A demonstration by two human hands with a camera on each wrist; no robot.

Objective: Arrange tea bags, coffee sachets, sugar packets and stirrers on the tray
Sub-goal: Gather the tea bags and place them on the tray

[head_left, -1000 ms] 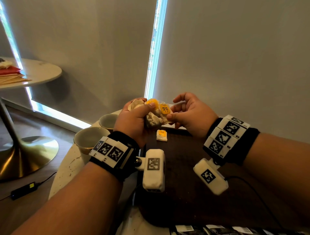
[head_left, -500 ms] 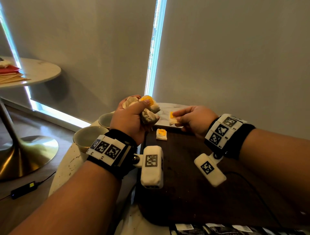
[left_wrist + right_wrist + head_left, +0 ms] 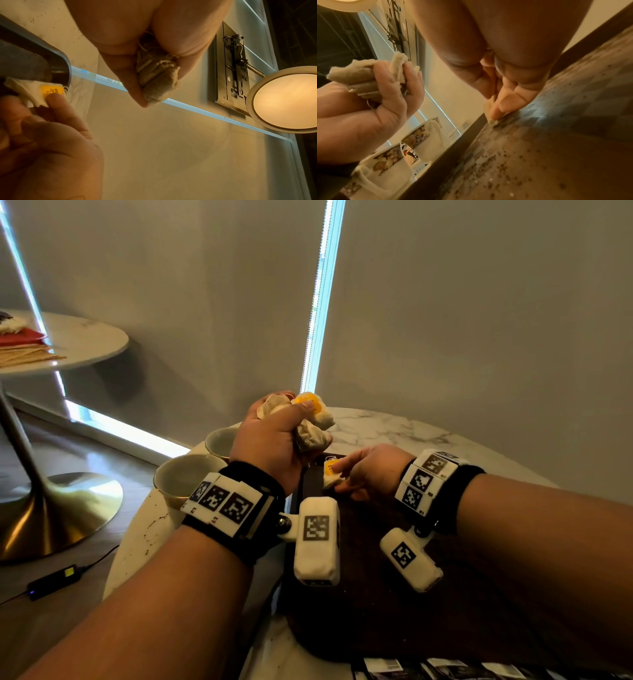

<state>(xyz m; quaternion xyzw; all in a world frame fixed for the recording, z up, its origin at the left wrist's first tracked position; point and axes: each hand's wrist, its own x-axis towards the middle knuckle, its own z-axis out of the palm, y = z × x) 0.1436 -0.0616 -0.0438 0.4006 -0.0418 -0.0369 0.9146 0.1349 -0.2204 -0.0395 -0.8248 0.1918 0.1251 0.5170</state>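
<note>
Left hand (image 3: 274,440): a bunch of tea bags (image 3: 310,422) is clutched, raised centre frame.
Right hand (image 3: 371,470): one tea bag (image 3: 331,474) is pinched, set at the tray (image 3: 376,594) far-left edge.
Tray room: dark surface is seen lower centre.
Cups: two (image 3: 185,474), left of the tray.

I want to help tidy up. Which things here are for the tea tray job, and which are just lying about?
For the job:
- tea bags bunched in the left hand
- one tea bag pinched by the right hand
- dark tray

Just lying about:
- two cups
- side table
- black cable box
</note>
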